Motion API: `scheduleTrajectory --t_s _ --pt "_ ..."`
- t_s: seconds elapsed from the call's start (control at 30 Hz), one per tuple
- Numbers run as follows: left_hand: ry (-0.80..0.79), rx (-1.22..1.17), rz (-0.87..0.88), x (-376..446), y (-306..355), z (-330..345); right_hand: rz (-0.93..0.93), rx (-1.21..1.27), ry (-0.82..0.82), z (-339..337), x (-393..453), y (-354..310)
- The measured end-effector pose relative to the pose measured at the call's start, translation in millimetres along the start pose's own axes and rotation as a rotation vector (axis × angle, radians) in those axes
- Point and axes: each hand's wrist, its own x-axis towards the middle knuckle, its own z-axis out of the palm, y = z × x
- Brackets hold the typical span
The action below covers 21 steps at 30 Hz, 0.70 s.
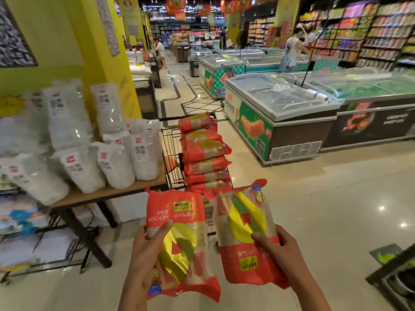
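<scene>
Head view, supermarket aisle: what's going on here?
A person stands in a supermarket aisle holding two red-and-yellow food packets: the left hand grips one packet, the right hand grips the other packet. Just ahead, a wire shopping cart is stacked high with matching red packets. A table of white bags stands to the left, chest freezers to the right.

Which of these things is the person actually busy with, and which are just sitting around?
In hand: left hand gripping the left red packet; right hand gripping the right red packet; stack of matching packets; wire cart.
Lying about: white bags; wooden table; chest freezers; stocked shelves.
</scene>
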Motion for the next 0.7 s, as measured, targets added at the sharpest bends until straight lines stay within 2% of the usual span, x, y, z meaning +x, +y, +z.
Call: scheduleTrajectory --t_s 0.23,0.4,0.57,0.7 --pt "-0.016 -0.023 0.041 107 25 121 0.043 0.07 0.043 -43 143 -18" --pt "0.012 -0.044 0.042 165 32 212 0.041 0.029 -0.064 -89 265 -38" --pt "0.132 -0.068 0.005 218 61 296 0.031 -0.012 -0.188 -127 387 -81" --pt "0.23 -0.029 0.05 260 80 329 0.048 -0.006 -0.278 -129 467 -103"
